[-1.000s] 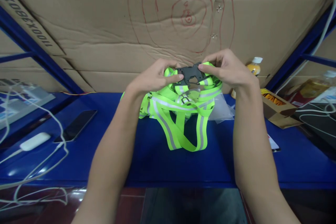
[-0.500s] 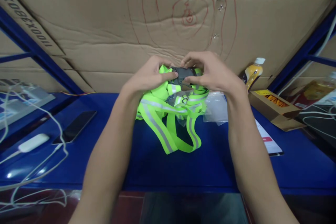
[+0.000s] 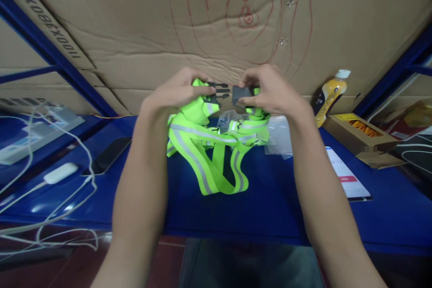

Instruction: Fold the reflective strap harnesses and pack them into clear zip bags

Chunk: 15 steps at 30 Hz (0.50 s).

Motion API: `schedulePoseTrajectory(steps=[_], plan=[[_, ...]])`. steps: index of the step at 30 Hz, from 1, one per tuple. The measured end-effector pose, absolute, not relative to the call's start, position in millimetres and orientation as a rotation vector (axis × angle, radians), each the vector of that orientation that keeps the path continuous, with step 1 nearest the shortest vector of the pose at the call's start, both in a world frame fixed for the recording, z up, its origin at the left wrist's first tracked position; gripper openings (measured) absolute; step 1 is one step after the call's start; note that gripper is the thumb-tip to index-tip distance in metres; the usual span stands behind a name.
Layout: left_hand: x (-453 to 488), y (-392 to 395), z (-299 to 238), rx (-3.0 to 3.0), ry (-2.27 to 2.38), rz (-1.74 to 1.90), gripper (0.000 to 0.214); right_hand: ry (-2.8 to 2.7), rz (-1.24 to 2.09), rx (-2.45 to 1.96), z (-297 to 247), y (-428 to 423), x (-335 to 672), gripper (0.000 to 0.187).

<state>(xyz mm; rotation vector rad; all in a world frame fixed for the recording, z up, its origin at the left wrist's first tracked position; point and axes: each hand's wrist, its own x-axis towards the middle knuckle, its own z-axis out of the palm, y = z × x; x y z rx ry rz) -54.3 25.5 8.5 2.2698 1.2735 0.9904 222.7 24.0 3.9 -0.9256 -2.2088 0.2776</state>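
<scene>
Head view: one green harness point(image 3: 211, 134) over one blue shelf point(image 3: 270, 207). At its far side, the left hand point(image 3: 180, 90) pinches one pronged buckle half point(image 3: 220, 96), the right hand point(image 3: 272, 90) one socket half point(image 3: 239, 95), halves apart. Phones: one left of it point(image 3: 111, 155), one right.

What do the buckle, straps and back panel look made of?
Buckle: likely hard plastic, matte black, with crisp, moulded-looking edges.
Straps: probably woven fabric, neon green; they fold softly. Grey striping may be reflective; can't confirm.
Back panel: cardboard, by its dull brown finish and creases.

Upside-down "1100X380X" on cardboard point(image 3: 45, 20); "12" on lit phone point(image 3: 347, 175).
</scene>
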Motion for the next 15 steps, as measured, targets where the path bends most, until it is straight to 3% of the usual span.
schedulePoseTrajectory(steps=[5, 8, 11, 15], plan=[[-78, 32, 6, 1.739, 1.17, 1.574, 0.05, -1.959, 0.575, -0.932, 3, 31, 265, 0.026], [-75, 34, 4, 1.727, 1.077, 1.57, 0.07, -1.832, 0.572, -0.943, 8, 27, 283, 0.022], [-81, 40, 4, 1.706, 1.052, 1.612, 0.08, -1.623, 0.512, -0.922, 13, 23, 303, 0.015], [-140, 63, -1, 1.521, 1.308, 1.951, 0.088, -1.261, 0.175, -0.73, 16, 24, 361, 0.014]])
